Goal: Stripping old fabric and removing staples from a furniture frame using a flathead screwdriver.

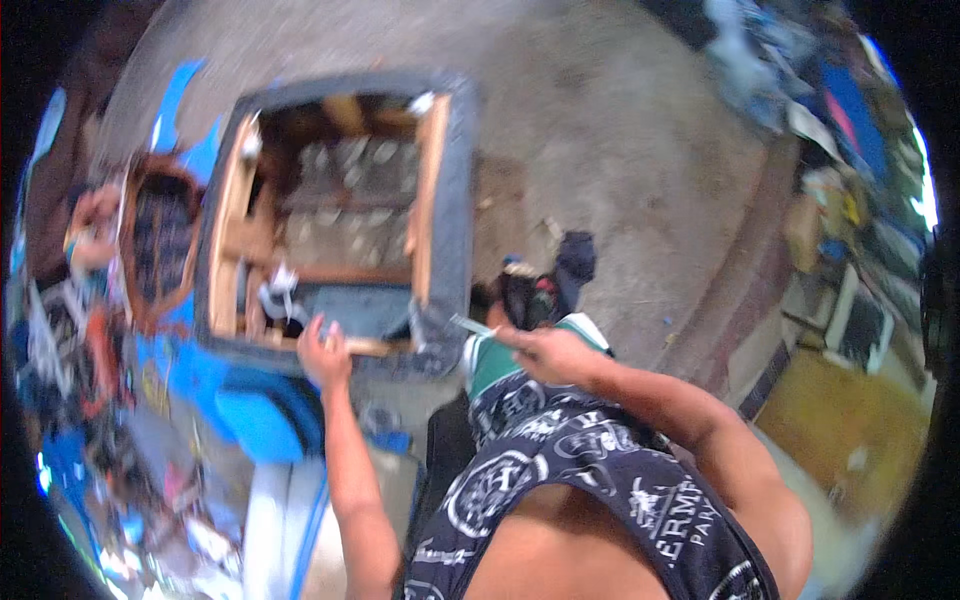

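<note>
In front of me is a wooden furniture frame point(432, 150), wrapped round its outside in dark grey covering point(458, 200). Its open side faces up, showing rough wood and pale-spotted panels within. My left hand point(325, 355) is at the frame's near edge, fingers apart and pointing toward the opening; motion blurs them, and whether they touch the edge is unclear. White material point(282, 282) shows inside, just beyond that hand. Past the frame's near right corner, my right hand point(552, 354) is closed round a thin, pale metal blade-like tool point(470, 323), its tip pointing at the corner.
Left of the frame lies a smaller brown-rimmed piece point(160, 235) with a dark inside. Blue material point(200, 150) and a blue padded piece point(262, 415) are nearby. Cluttered items point(100, 350) line the far left. A yellowish board point(835, 430) lies at right on the concrete floor point(620, 130).
</note>
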A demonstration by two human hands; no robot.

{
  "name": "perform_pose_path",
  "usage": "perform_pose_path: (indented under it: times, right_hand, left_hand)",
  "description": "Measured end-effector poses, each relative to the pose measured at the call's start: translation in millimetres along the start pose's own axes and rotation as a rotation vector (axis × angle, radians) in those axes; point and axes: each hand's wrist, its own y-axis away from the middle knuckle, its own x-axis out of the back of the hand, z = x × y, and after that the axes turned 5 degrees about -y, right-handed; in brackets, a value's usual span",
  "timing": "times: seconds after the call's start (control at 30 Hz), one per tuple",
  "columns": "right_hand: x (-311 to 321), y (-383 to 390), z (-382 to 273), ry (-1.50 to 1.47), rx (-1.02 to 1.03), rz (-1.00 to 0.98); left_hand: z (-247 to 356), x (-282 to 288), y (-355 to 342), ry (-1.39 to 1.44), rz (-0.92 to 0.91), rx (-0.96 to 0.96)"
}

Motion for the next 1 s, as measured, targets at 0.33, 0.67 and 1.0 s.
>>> perform_pose_path:
  times: [0.33, 0.67, 1.0]
  right_hand:
    - [-9, -11, 4, 0.023, -0.009, -0.130]
    - [14, -27, -15, 0.292, 0.119, -0.193]
    - [-25, -15, 21, 0.218, 0.135, -0.071]
  left_hand:
    - [-8, 10, 11, -0.048, 0.041, 0.062]
    - [-5, 7, 12, 0.000, 0.103, 0.054]
    - [-4, 7, 14, 0.037, 0.106, 0.098]
